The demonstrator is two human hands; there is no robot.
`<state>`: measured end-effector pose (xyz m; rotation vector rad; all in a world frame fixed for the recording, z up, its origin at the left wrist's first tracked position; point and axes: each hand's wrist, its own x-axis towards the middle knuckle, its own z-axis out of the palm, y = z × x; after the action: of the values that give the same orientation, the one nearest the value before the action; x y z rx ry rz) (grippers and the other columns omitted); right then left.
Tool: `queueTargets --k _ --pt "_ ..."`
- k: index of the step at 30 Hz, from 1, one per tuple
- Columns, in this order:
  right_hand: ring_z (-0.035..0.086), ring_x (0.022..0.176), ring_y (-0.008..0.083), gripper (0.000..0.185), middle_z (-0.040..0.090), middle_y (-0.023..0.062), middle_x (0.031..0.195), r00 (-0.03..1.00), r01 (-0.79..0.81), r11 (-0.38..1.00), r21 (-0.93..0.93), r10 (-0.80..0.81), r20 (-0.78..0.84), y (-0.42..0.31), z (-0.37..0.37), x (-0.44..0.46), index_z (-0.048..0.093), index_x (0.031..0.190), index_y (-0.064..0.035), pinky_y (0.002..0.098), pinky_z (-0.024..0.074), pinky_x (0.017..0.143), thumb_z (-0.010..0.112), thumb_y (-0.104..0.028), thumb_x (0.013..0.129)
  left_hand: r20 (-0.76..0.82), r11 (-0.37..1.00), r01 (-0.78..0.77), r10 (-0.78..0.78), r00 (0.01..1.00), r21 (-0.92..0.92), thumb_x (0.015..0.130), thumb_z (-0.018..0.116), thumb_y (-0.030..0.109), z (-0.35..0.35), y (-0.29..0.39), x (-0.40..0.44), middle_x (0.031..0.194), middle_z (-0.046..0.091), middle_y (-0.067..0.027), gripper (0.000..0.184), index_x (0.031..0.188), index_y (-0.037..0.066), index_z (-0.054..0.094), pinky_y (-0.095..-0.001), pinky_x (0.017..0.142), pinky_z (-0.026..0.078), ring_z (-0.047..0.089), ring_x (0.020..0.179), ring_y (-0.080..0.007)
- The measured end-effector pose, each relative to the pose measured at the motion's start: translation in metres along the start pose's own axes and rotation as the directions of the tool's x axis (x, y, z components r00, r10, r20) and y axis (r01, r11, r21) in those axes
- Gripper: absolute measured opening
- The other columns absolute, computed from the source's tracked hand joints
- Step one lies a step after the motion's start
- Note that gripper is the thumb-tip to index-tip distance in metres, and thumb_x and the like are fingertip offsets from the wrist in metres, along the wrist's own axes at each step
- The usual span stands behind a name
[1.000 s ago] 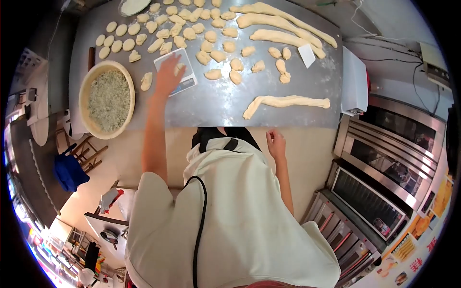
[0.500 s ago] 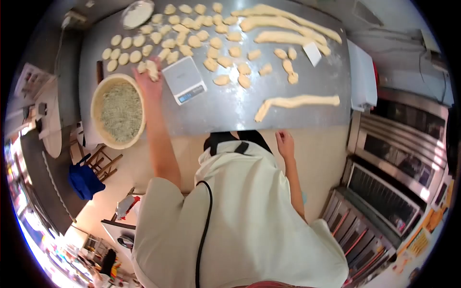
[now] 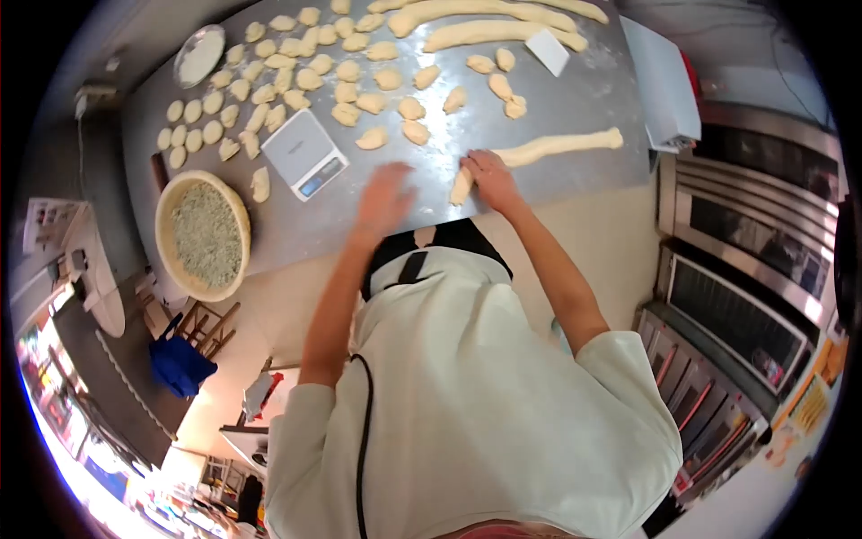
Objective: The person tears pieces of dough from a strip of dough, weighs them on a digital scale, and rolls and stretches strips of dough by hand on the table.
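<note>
My right hand (image 3: 492, 180) is closed on the bent near end of a long dough strip (image 3: 561, 145) by the table's front edge. To its left, my left hand (image 3: 386, 199) hovers over the front edge, blurred, with fingers apart and nothing visible in them. A white scale (image 3: 303, 154) with nothing on its plate is left of that hand. One dough piece (image 3: 260, 184) lies between the scale and a bowl of chopped green-white filling (image 3: 205, 235). Many small dough pieces (image 3: 346, 92) are spread behind.
Thick dough strips (image 3: 503, 34) and a white scraper (image 3: 548, 52) lie at the back right. A plate of white powder (image 3: 199, 56) is at the back left. A white box (image 3: 660, 85) stands beyond the table's right edge. A blue bag (image 3: 180, 364) hangs at lower left.
My left hand has left the scale and the dough pieces near the bowl and moved right, letting go of its dough. My right hand has risen from beside the body onto the strip.
</note>
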<state>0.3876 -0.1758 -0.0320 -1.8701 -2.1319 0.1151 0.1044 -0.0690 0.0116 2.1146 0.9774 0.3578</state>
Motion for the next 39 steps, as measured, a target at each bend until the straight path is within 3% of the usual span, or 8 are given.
queueTargets --k 5,11,14,21,26,29,32,39 --pt "0.066 0.108 0.0338 0.031 0.07 0.0096 0.111 0.901 -0.057 0.993 0.108 0.005 0.434 0.018 -0.017 0.011 0.072 0.115 -0.0085 0.046 0.0515 0.098 0.068 -0.005 0.085 0.124 0.998 -0.069 0.07 0.99 -0.011 0.092 0.077 0.027 0.093 0.04 0.007 0.151 0.054 -0.0224 0.068 0.149 0.0 0.052 -0.0466 0.12 0.04 0.049 0.141 -0.0404" --pt "0.072 0.086 0.0282 0.029 0.073 0.0077 0.091 0.862 -0.307 0.786 0.537 -0.011 0.507 0.036 -0.031 0.017 0.071 0.11 -0.0073 0.042 0.055 0.077 0.08 -0.012 0.083 0.121 0.998 0.039 -0.034 0.992 -0.039 0.091 0.079 0.03 0.132 0.056 0.023 0.145 0.057 -0.0242 0.063 0.141 -0.001 0.056 -0.0475 0.107 0.047 0.054 0.133 -0.0426" --pt "0.062 0.08 0.009 0.046 0.067 -0.0016 0.085 0.801 -0.487 0.505 0.712 -0.066 0.595 0.066 -0.042 0.02 0.066 0.127 -0.0088 0.0307 0.0522 0.071 0.084 -0.006 0.084 0.42 0.63 0.478 -0.253 0.872 -0.612 0.099 0.072 0.041 0.154 0.038 0.032 0.101 0.07 -0.0062 0.047 0.123 0.001 0.066 -0.0334 0.076 0.053 0.066 0.083 -0.0191" --pt "0.067 0.079 0.024 0.032 0.071 0.0089 0.086 0.906 -0.363 0.261 0.895 -0.125 0.403 0.063 -0.009 0.012 0.07 0.113 -0.0049 0.0393 0.0534 0.077 0.062 -0.034 0.104 0.644 0.318 0.64 -0.108 0.757 -0.7 0.109 0.061 0.043 0.094 0.064 0.041 0.094 0.058 0.0025 0.039 0.121 0.005 0.065 -0.0255 0.076 0.048 0.056 0.082 -0.0082" --pt "0.069 0.079 0.0424 0.054 0.07 0.02 0.077 0.919 -0.34 0.806 0.484 0.177 0.351 0.019 0.002 -0.009 0.071 0.081 -0.0032 0.0502 0.0518 0.078 0.045 -0.039 0.111 0.788 0.248 0.825 -0.251 0.562 -0.508 0.111 0.036 0.064 0.089 0.055 0.043 0.076 0.059 0.0 0.068 0.103 0.006 0.07 -0.0275 0.075 0.051 0.06 0.073 -0.0116" --pt "0.065 0.068 0.0432 0.049 0.068 0.0189 0.071 0.956 -0.286 0.852 0.438 0.227 0.183 -0.003 0.001 -0.018 0.068 0.077 -0.0054 0.0549 0.0489 0.065 0.044 -0.033 0.11 0.573 0.31 0.856 -0.642 0.509 -0.413 0.111 0.024 0.065 0.104 0.094 0.059 0.074 0.068 -0.01 0.082 0.094 0.001 0.071 -0.0393 0.076 0.056 0.07 0.071 -0.0252" --pt "0.065 0.06 0.0404 0.043 0.067 0.0169 0.067 0.947 -0.321 0.871 0.373 0.293 0.129 -0.002 -0.004 -0.017 0.067 0.077 -0.0071 0.0536 0.048 0.056 0.048 -0.031 0.107 0.271 0.728 0.663 -0.611 0.744 -0.174 0.113 0.026 0.056 0.138 0.076 0.069 0.084 0.075 -0.0229 0.079 0.094 -0.005 0.072 -0.0514 0.081 0.055 0.073 0.079 -0.0415" --pt "0.066 0.059 0.0407 0.038 0.067 0.0172 0.066 0.866 -0.463 0.775 0.43 0.498 0.036 -0.009 -0.023 -0.01 0.064 0.08 -0.0074 0.0512 0.0519 0.059 0.048 -0.028 0.108 0.143 0.874 0.485 -0.477 0.867 -0.026 0.114 0.033 0.045 0.115 0.115 0.077 0.077 0.072 -0.0264 0.07 0.08 -0.002 0.074 -0.0561 0.084 0.052 0.07 0.083 -0.0481"
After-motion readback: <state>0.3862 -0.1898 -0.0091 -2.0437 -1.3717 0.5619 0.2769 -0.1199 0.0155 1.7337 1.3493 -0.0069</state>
